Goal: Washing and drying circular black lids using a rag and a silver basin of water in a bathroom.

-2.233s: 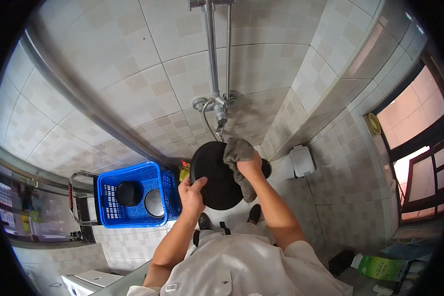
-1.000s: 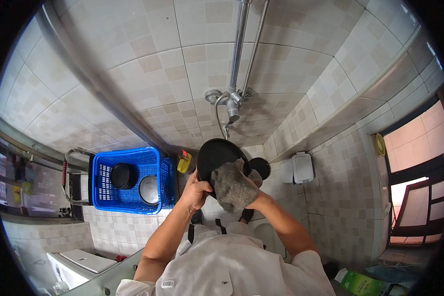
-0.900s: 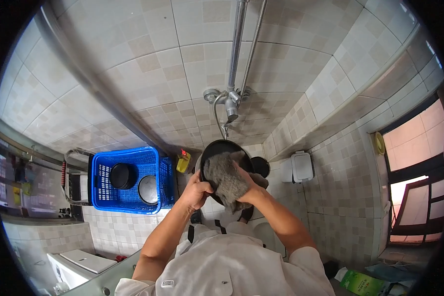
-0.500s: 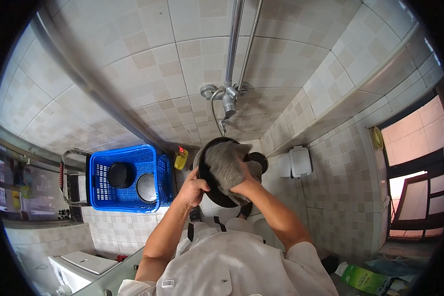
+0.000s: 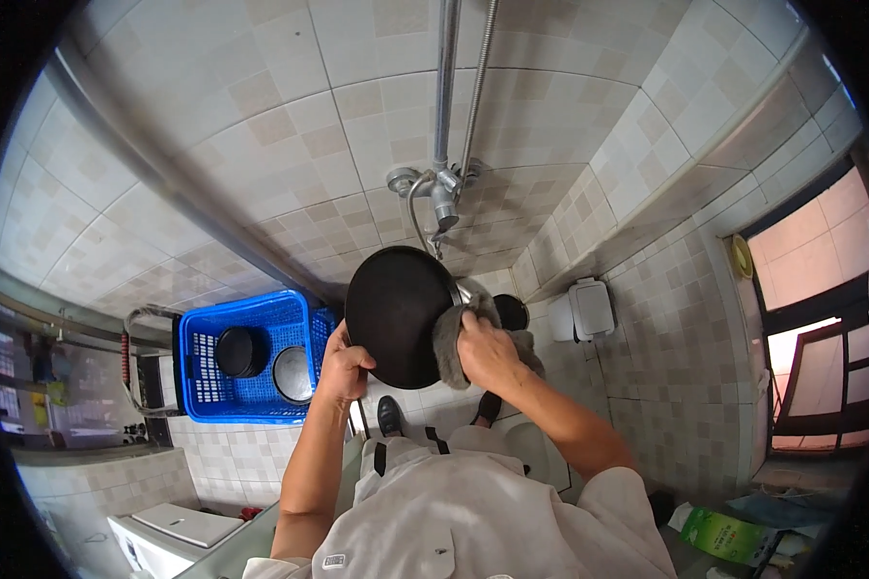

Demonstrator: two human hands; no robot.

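Observation:
A round black pan [image 5: 396,314] is held up in front of me, its broad dark face tilted towards me. My left hand [image 5: 343,370] grips its left edge, thumb on the near side and the other fingers hidden behind. A grey cloth [image 5: 449,349] is bunched in my right hand [image 5: 490,349] and pressed on the pan's right edge. Part of the cloth hangs past my wrist. Left of the pan is a blue plastic basket [image 5: 246,410] containing a black round container [image 5: 241,351] and a round pan with a greyish face [image 5: 294,374].
A metal faucet [image 5: 444,207] with a pipe and hose is mounted on the tiled wall ahead. Another black round vessel [image 5: 512,312] stands beyond the cloth. To the right is a white lidded bin [image 5: 589,309]. A green package [image 5: 722,536] lies at lower right.
The pan has turned, showing its broad face, and shifted left. My right hand and the cloth have gone from across the pan to its right edge. My left hand moved left, still gripping.

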